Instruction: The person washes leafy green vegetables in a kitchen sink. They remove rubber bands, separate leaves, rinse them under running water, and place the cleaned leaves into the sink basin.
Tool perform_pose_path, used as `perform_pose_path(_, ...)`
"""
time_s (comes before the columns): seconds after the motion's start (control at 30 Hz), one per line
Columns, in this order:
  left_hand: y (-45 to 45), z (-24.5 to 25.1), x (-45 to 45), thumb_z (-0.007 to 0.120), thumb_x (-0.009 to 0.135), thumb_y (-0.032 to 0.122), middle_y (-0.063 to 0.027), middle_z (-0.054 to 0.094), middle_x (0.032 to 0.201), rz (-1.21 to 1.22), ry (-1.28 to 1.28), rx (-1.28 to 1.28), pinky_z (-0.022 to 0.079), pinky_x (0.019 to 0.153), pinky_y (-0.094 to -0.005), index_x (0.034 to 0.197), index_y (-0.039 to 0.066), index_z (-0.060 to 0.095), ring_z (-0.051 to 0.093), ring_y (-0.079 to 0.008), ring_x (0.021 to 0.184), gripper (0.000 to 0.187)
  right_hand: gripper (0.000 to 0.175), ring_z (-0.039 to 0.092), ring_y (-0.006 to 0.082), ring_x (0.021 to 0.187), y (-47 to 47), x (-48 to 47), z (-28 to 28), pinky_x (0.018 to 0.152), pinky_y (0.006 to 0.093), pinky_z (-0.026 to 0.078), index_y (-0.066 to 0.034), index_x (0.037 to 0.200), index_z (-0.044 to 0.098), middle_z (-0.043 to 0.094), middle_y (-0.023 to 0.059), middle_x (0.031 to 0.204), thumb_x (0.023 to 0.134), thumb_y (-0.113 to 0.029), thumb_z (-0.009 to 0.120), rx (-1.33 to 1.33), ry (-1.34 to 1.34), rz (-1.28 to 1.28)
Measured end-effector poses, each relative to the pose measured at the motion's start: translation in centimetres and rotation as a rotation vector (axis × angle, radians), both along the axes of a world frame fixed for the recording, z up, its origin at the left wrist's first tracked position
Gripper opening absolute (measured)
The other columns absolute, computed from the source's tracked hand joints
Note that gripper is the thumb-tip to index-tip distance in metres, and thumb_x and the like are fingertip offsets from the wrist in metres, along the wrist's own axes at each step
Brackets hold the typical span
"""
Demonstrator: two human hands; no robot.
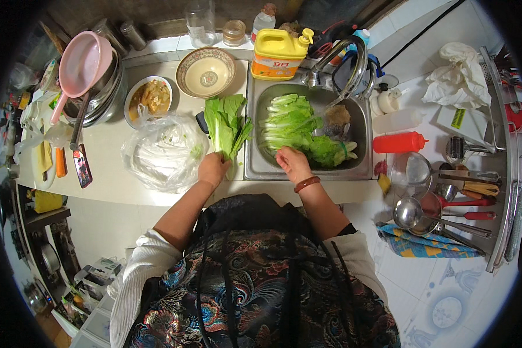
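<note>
My left hand (213,168) grips the lower stalks of a bunch of leafy greens (224,124). The leaves point away from me, along the counter's edge beside the sink. Over the front of the stainless-steel sink (254,170) is my right hand (294,164), with its fingers slightly bent and nothing visible in them. Its fingertips are close to a pile of pale-green lettuce (289,122) in the basin; I cannot tell whether they touch. More greens (330,150), bound with a green tie, lie on the basin's right. A clear plastic bag (165,152) rests left of my left hand.
Behind the sink stand a yellow detergent jug (276,56) and a curved metal faucet (360,56). A patterned bowl (187,65) and a bowl of food (150,98) sit farther back. Stacked pots with a pink one (85,65) are at left; a red squeeze bottle (398,142) is at right.
</note>
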State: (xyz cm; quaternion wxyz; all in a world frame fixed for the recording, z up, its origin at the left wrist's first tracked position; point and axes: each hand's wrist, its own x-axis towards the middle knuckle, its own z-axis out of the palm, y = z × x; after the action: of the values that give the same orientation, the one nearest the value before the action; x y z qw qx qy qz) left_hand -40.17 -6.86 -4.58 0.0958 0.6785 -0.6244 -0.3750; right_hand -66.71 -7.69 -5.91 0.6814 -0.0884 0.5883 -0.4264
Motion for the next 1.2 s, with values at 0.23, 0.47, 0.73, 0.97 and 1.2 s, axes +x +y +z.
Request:
perform_pose_path(0.23,1.4,-1.3,0.9,0.054,0.091,0.018,-0.0081,0.063,0.085,0.132,0.719,0.201,0.051,0.069,-0.0316,0.096,0.002,0.060,0.063,-0.0186,0.075,0.018,0.031,0.056,0.0130,0.097,1.6,3.1,3.8,0.079,0.0259,0.044,-0.0053,0.120,0.052,0.059,0.0043,0.113,0.093,-0.021,0.053,-0.106,0.115,0.375)
perform_pose_path(0.47,1.5,3.6,-0.3,0.047,0.097,0.018,-0.0019,0.062,0.090,0.071,1.007,0.349,0.050,0.071,-0.0260,0.105,0.004,0.058,0.060,-0.0126,0.073,0.019,0.028,0.053,0.0087,0.086,1.6,4.4,3.9,0.071,0.0223,0.043,-0.0050,0.118,0.052,0.058,0.0010,0.102,0.094,-0.018,0.051,-0.188,0.148,0.352)
perform_pose_path(0.73,0.9,3.5,0.5,0.054,0.093,0.015,-0.0056,0.058,0.079,-0.137,0.584,-0.076,0.044,0.067,-0.0273,0.095,-0.001,0.061,0.053,-0.0156,0.071,0.017,0.029,0.049,0.0237,0.108,-1.0,2.8,8.7,0.094,0.0350,0.038,-0.0064,0.119,0.054,0.055,0.0112,0.115,0.090,-0.010,0.051,-0.684,0.962,0.185)
perform_pose_path(0.97,0.2,5.9,0.2,0.057,0.089,0.013,-0.0140,0.056,0.079,-0.262,0.567,-0.136,0.044,0.069,-0.0329,0.090,-0.003,0.061,0.054,-0.0264,0.070,0.016,0.043,0.048,0.0221,0.108,-0.4,4.6,12.2,0.100,0.0386,0.027,-0.0168,0.120,0.055,0.057,0.0034,0.107,0.079,-0.022,0.066,-1.157,1.427,0.978)
perform_pose_path(1.2,0.0,6.9,0.2,0.058,0.090,0.013,-0.0056,0.059,0.084,-0.286,0.568,0.019,0.044,0.068,-0.0266,0.091,-0.003,0.062,0.054,-0.0121,0.075,0.016,0.017,0.055,0.0231,0.090,0.6,2.5,12.1,0.086,0.0352,0.037,-0.0113,0.098,0.060,0.058,0.0060,0.087,0.084,-0.020,0.060,-1.089,1.293,1.135)
